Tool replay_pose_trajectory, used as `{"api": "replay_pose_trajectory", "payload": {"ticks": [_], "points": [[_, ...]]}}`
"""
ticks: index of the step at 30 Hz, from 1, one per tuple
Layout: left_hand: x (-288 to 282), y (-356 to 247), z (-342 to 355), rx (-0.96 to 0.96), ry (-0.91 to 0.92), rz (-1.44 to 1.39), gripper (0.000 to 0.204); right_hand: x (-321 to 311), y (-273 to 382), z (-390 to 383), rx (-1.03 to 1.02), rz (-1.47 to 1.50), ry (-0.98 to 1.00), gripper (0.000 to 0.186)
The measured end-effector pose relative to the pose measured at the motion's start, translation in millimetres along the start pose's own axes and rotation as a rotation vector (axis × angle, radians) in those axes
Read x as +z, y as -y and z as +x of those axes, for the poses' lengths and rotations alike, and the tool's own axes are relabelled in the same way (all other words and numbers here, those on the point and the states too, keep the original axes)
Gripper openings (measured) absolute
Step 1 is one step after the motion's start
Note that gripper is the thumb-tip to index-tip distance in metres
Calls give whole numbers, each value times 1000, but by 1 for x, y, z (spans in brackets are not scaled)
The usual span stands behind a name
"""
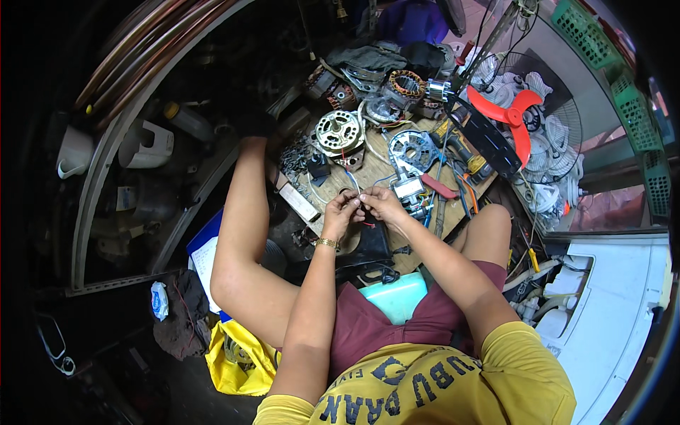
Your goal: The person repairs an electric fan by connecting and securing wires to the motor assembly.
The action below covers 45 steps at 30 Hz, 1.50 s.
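Observation:
Above the low wooden work board point(382, 159), my left hand point(341, 214) and my right hand point(384, 205) meet fingertip to fingertip. Both pinch thin electrical wires point(352, 180), blue and white, that lead up toward a round silver motor point(340, 132). My fingers cover the ends of the wires. A short red wire point(370, 224) shows just below my hands. Right of them lie a white boxy part point(409, 188) and a tool with a red handle point(440, 186). A small black block point(318, 166) sits left of the wires.
A blue-grey round housing point(414, 150), a copper-wound stator point(406, 83) and a yellow-black drill point(467, 154) crowd the board. A red fan blade point(520, 117) stands at the right, before white fan parts point(559, 145). A turquoise container point(398, 297) is between my legs; a yellow bag point(237, 379) lies left.

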<state>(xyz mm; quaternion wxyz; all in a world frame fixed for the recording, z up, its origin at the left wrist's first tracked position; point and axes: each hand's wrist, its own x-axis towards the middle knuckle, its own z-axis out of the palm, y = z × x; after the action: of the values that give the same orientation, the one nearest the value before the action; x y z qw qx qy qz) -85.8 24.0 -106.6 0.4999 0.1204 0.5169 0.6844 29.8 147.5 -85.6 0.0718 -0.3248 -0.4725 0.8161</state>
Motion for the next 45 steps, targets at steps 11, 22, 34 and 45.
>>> {"api": "replay_pose_trajectory", "payload": {"ticks": [11, 22, 34, 45], "points": [[-21, -13, 12, -208, 172, -16, 10, -11, -5, -5, 104, 60, 112, 23], [-17, -25, -2, -235, 69, -15, 10, 4, -8, -3, -73, -256, -4, 25], [-27, -8, -4, -125, -162, 250, 17, 14, -2, -19, -380, -592, -219, 18], [12, -13, -8, 91, -216, 335, 19, 5, -7, -7, -525, -669, -278, 17]]}}
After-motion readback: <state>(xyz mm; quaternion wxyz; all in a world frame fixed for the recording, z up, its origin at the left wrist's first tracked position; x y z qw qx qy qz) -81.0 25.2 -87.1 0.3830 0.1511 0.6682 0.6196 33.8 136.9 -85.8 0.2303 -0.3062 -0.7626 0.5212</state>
